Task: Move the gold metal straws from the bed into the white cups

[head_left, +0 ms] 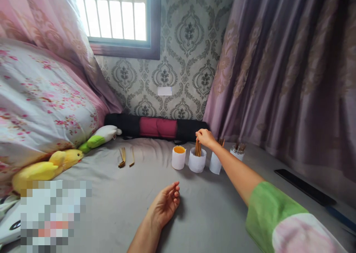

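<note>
My right hand (205, 137) reaches over a short white paper-wrapped cup (197, 163), fingers pinched at the upper ends of several thin brown sticks (198, 149). The sticks' lower ends are inside the cup, hidden by its wall. On the grey sheet, my left hand (167, 205) rests palm up with loosely curled fingers and holds nothing. Left of the short cup stands a white cup (178, 158) with an orange inside. To its right are a taller white holder (215, 163) with brown sticks and a jar (237, 153) with dark sticks, partly behind my forearm.
Thin golden-brown sticks (122, 157) lie on the grey sheet (111, 201). A black and maroon roll (158, 127) lies along the wall. Plush toys (65, 157) line the left side beside floral bedding (47, 86). A black flat object (304, 186) lies at right.
</note>
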### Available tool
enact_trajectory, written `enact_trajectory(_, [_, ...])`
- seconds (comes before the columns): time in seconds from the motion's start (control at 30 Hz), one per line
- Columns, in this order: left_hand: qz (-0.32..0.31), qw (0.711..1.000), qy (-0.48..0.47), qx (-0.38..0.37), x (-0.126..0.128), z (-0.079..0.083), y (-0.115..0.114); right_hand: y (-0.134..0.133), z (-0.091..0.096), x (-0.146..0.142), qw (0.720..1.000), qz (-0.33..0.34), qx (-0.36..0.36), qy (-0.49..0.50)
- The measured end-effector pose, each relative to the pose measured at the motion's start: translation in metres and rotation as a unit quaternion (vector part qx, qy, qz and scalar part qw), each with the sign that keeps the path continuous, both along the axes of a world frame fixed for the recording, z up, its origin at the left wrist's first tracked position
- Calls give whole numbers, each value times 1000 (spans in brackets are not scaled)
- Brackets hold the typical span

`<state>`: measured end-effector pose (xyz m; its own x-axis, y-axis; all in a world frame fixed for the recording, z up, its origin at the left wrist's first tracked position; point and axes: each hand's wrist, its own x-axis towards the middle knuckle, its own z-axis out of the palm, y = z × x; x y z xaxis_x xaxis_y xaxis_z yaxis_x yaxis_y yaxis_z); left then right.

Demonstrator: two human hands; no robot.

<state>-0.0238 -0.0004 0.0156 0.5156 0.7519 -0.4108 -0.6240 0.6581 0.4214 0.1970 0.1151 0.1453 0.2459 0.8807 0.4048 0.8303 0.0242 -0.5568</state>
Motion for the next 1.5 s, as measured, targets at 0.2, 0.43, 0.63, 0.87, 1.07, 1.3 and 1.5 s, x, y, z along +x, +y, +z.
enact_trajectory(0.2, [-4,1000,-7,4,0,-2,1,7,-12,0,1000,5,-26,4])
enact_trajectory(0.43, [-4,1000,-10,-2,-1,-1,1,15,-24,3,999,-21,-43,9])
enact_trajectory(0.63, [-5,1000,-9,-1,0,-1,2,18,-24,3,998,-42,-50,8])
enact_trajectory(0.87, [-5,1000,-13,-1,0,-2,3,19,-24,3,997,-61,-54,2])
enact_trajectory(1.07, [-5,1000,-14,-3,0,-3,3,17,-21,-1,998,-37,-57,-11])
enact_trajectory(1.3, [-4,1000,-10,-7,-1,-1,3,15,-17,-4,996,-61,-50,-35])
enact_trajectory(1.5, [-2,1000,-10,-5,-1,-1,3,8,-14,-8,997,-30,-46,-51])
